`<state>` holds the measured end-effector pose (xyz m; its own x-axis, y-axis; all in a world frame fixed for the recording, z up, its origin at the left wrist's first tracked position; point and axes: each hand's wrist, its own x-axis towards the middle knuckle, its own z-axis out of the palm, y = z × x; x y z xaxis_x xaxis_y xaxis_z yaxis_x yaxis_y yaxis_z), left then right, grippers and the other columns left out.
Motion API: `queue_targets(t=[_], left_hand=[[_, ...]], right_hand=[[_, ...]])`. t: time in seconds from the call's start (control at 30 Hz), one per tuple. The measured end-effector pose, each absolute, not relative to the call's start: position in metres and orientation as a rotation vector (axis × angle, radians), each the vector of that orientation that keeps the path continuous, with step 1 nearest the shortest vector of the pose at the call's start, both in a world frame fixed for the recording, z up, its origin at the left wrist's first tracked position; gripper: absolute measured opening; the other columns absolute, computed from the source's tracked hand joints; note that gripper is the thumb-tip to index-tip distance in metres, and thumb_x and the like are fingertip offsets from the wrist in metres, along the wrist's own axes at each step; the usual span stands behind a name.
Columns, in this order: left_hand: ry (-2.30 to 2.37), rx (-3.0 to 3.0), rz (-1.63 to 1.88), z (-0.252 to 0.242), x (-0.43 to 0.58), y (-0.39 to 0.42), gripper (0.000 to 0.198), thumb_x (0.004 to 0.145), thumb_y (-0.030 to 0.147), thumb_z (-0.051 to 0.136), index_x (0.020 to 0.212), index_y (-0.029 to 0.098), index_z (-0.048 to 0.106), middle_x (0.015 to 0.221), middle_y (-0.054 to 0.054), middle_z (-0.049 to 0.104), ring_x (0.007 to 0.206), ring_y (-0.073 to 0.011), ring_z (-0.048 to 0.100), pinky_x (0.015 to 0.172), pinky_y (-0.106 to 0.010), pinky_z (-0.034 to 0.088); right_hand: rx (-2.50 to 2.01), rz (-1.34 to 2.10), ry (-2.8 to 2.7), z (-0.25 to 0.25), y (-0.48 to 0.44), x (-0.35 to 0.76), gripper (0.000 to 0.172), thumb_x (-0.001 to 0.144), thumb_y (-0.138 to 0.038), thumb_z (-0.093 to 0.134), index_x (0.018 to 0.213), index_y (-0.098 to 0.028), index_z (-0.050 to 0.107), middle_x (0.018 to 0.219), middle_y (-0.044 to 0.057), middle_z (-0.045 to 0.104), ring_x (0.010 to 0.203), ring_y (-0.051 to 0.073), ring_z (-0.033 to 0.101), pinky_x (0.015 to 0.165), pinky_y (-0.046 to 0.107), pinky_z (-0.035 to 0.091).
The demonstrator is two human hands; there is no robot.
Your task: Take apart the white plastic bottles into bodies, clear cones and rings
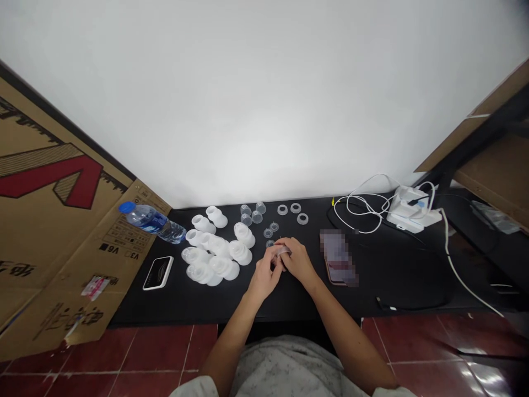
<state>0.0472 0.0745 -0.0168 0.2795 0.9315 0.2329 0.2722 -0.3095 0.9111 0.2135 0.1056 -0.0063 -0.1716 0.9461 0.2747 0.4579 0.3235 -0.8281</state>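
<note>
My left hand [264,273] and my right hand [300,262] meet over the black table, fingers closed together on a translucent ring [283,251]. Part of the ring is hidden by the fingers. Just beyond them lie several small clear nipple-like discs [268,232], the nearest almost touching my left fingers. Farther back are three loose translucent rings [302,219]. A group of clear dome caps [257,216] stands to their left. Left of my hands, several white waisted bottles [221,266] are crowded together, some with clear tops.
A water bottle [152,222] leans by a cardboard box [95,248] on the left. Near it lies a white-framed device [158,273]. A phone [338,258] rests right of my hands. Farther right are a white power strip [413,208] and tangled white cables [363,212].
</note>
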Motion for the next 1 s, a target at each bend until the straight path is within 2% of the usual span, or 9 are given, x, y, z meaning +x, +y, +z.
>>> queue_targets(t=[0.1, 0.17, 0.27, 0.4, 0.63, 0.73, 0.8, 0.9, 1.0], left_hand=[[1.199, 1.736, 1.118, -0.017, 0.050, 0.073, 0.031, 0.113, 0.032, 0.053, 0.143, 0.026, 0.055, 0.116, -0.007, 0.079, 0.081, -0.0169, 0.078, 0.078, -0.031, 0.064], [1.243, 1.735, 1.172, -0.017, 0.051, 0.072, 0.030, 0.112, 0.031, 0.053, 0.141, 0.025, 0.056, 0.121, -0.008, 0.080, 0.090, -0.0188, 0.080, 0.083, -0.032, 0.064], [1.277, 1.755, 1.214, -0.018, 0.051, 0.071, 0.028, 0.112, 0.030, 0.053, 0.140, 0.025, 0.058, 0.124, -0.010, 0.080, 0.106, -0.0222, 0.081, 0.090, -0.034, 0.064], [1.339, 1.759, 1.194, -0.018, 0.053, 0.069, 0.027, 0.112, 0.027, 0.051, 0.139, 0.026, 0.057, 0.125, -0.010, 0.079, 0.113, -0.0237, 0.080, 0.094, -0.035, 0.064], [1.378, 1.647, 1.223, -0.013, 0.055, 0.069, 0.021, 0.113, 0.030, 0.050, 0.133, 0.024, 0.055, 0.104, -0.006, 0.082, 0.091, -0.0215, 0.082, 0.081, -0.033, 0.063], [1.289, 1.704, 1.220, -0.009, 0.053, 0.069, 0.025, 0.113, 0.026, 0.047, 0.137, 0.024, 0.053, 0.101, -0.005, 0.081, 0.091, -0.0208, 0.082, 0.081, -0.032, 0.062], [1.222, 1.803, 1.181, -0.005, 0.052, 0.069, 0.033, 0.113, 0.025, 0.048, 0.145, 0.025, 0.051, 0.103, -0.004, 0.081, 0.092, -0.0202, 0.082, 0.084, -0.033, 0.063], [1.145, 2.026, 1.171, -0.001, 0.053, 0.068, 0.047, 0.110, 0.021, 0.051, 0.157, 0.024, 0.045, 0.099, -0.003, 0.081, 0.076, -0.0172, 0.078, 0.076, -0.031, 0.063], [1.018, 2.289, 1.354, 0.006, 0.054, 0.061, 0.041, 0.105, 0.014, 0.053, 0.145, 0.022, 0.056, 0.090, -0.002, 0.081, 0.064, -0.0158, 0.073, 0.066, -0.029, 0.060]], right_hand=[[-1.166, 0.697, -1.825, -0.006, 0.106, 0.214, 0.036, 0.087, -0.004, 0.053, 0.109, -0.024, 0.074, 0.100, 0.006, 0.079, 0.094, 0.027, 0.064, 0.085, 0.038, 0.052], [-1.097, 0.665, -1.833, -0.006, 0.106, 0.214, 0.036, 0.087, -0.004, 0.053, 0.111, -0.023, 0.073, 0.099, 0.006, 0.078, 0.094, 0.026, 0.063, 0.084, 0.038, 0.052], [-1.049, 0.647, -1.822, -0.006, 0.105, 0.216, 0.039, 0.086, -0.004, 0.054, 0.114, -0.023, 0.073, 0.101, 0.007, 0.077, 0.095, 0.026, 0.064, 0.083, 0.037, 0.054], [-1.057, 0.633, -1.836, -0.002, 0.103, 0.216, 0.038, 0.088, -0.005, 0.055, 0.114, -0.023, 0.074, 0.100, 0.007, 0.076, 0.092, 0.025, 0.064, 0.081, 0.037, 0.055], [-1.016, 0.580, -1.889, 0.008, 0.098, 0.212, 0.042, 0.099, -0.014, 0.057, 0.138, -0.024, 0.069, 0.111, 0.009, 0.076, 0.095, 0.026, 0.069, 0.086, 0.040, 0.059], [-1.016, 0.531, -1.868, 0.004, 0.100, 0.214, 0.037, 0.101, -0.015, 0.054, 0.134, -0.024, 0.071, 0.104, 0.008, 0.076, 0.088, 0.024, 0.070, 0.081, 0.039, 0.059], [-1.021, 0.504, -1.839, 0.001, 0.103, 0.217, 0.034, 0.102, -0.017, 0.054, 0.130, -0.024, 0.072, 0.104, 0.008, 0.076, 0.091, 0.025, 0.072, 0.083, 0.039, 0.060], [-1.096, 0.502, -1.729, 0.000, 0.107, 0.222, 0.033, 0.104, -0.019, 0.050, 0.128, -0.023, 0.073, 0.111, 0.009, 0.079, 0.099, 0.025, 0.076, 0.088, 0.038, 0.059], [-1.221, 0.565, -1.590, 0.001, 0.109, 0.225, 0.034, 0.106, -0.022, 0.046, 0.127, -0.022, 0.073, 0.103, 0.007, 0.080, 0.086, 0.022, 0.075, 0.080, 0.035, 0.058]])
